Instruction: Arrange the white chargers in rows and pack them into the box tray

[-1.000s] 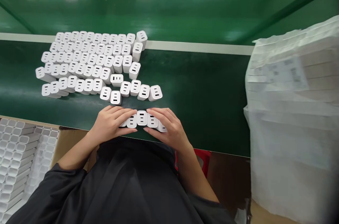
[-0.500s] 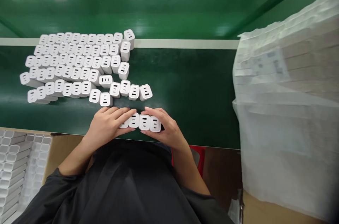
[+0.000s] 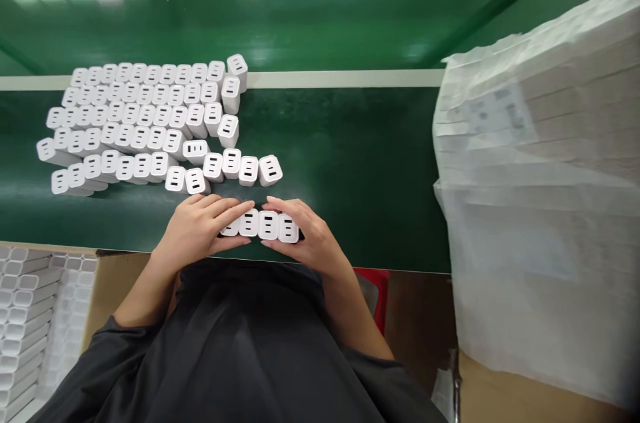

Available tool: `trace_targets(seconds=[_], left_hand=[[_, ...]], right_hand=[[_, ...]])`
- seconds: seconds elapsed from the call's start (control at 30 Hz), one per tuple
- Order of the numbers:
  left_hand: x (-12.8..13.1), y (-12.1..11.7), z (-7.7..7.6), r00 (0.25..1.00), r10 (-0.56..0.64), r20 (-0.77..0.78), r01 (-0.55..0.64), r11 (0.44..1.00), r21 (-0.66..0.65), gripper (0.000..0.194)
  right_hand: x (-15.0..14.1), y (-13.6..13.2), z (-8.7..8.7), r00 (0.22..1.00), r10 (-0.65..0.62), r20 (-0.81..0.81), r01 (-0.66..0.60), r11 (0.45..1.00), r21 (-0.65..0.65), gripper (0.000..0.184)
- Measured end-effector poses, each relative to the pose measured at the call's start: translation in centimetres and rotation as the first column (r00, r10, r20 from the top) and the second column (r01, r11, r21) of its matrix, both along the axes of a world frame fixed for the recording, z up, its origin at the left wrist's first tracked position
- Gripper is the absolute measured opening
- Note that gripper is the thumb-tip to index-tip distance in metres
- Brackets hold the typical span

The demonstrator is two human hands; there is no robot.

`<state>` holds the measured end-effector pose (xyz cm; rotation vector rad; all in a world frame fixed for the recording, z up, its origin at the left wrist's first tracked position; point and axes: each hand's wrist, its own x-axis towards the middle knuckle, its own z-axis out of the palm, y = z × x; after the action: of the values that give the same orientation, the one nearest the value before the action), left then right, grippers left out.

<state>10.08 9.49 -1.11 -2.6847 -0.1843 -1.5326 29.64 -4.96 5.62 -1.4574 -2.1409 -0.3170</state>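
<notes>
A short row of small white charger blocks (image 3: 267, 225), port faces up, stands near the front edge of the green bench (image 3: 360, 163). My left hand (image 3: 197, 231) wraps round the row's left end, fingers over the top. The right end of the row is gripped by my right hand (image 3: 313, 241), thumb at the front and fingers curled behind. Beyond my hands, a large group of the same white chargers (image 3: 145, 123) stands in packed rows at the left of the bench.
A tall stack of flat white boxes wrapped in clear film (image 3: 540, 190) fills the right side. At lower left a cardboard box holds white plastic trays (image 3: 30, 310). A pale strip (image 3: 340, 78) runs across the bench behind the chargers. My dark garment fills the foreground.
Both hands have kept hold of the row of chargers and shifted it slightly. The right fingers have uncovered the row's right end. The view has swung a little to the right.
</notes>
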Motion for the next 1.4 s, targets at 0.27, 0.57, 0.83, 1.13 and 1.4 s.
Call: trace_targets(seconds=[0.27,0.57,0.83,1.13,1.4], left_hand=[[-1.7,1.2,-2.7,0.856,-0.187,0.483,0.204,0.979,0.018,0.078],[-2.3,3.2,-7.9,0.79,-0.055,0.611,0.258,0.934,-0.248,0.084],[-2.2,3.0,-7.3,0.812,-0.026,0.583,0.203,0.949,-0.24,0.08],[-2.2,3.0,-7.5,0.819,-0.072,0.57,0.265,0.928,-0.263,0.079],[-2.3,2.8,-6.7,0.816,-0.102,0.569,0.278,0.932,-0.232,0.073]], right_hand=[[0.2,-0.2,0.1,0.999,0.003,0.038,-0.004,1.0,0.014,0.072],[0.4,-0.1,-0.1,0.998,-0.021,0.065,0.02,1.0,0.016,0.069],[0.5,0.0,-0.2,0.998,-0.009,0.054,0.008,1.0,0.026,0.069],[0.5,0.0,-0.3,0.998,-0.039,0.048,0.039,0.999,0.009,0.068],[0.5,0.0,-0.3,0.997,-0.051,0.052,0.05,0.999,0.009,0.068]])
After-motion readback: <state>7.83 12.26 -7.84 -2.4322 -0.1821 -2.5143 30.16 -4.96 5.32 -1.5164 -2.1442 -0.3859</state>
